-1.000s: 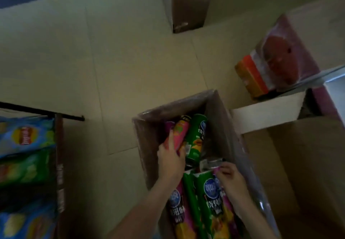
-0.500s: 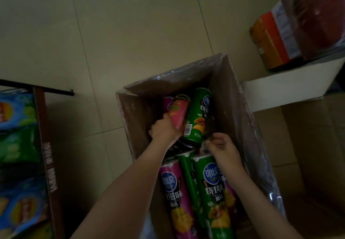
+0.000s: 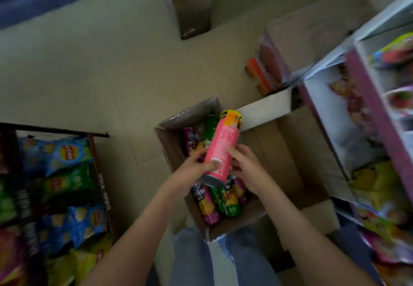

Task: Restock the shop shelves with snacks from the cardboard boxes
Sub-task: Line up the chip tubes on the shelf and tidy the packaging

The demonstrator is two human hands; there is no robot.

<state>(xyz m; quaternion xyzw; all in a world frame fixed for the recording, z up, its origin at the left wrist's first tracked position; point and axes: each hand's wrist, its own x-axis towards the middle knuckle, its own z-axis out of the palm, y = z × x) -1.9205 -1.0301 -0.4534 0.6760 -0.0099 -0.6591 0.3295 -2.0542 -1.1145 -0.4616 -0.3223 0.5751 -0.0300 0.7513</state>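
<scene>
A pink snack can with a yellow top is held above the open cardboard box on the floor. My left hand grips its lower end from the left. My right hand holds it from the right, fingers wrapped on its side. Inside the box lie several more cans, purple and green at the near end, others at the far end.
A rack of blue, green and yellow crisp bags stands at the left. White and purple shelves with packets rise at the right. An empty cardboard box sits beside the first. A red-orange pack lies beyond.
The pink can has come up out of the box in my left hand, and my right hand has moved from the green cans onto it. The view has pulled back and up.
</scene>
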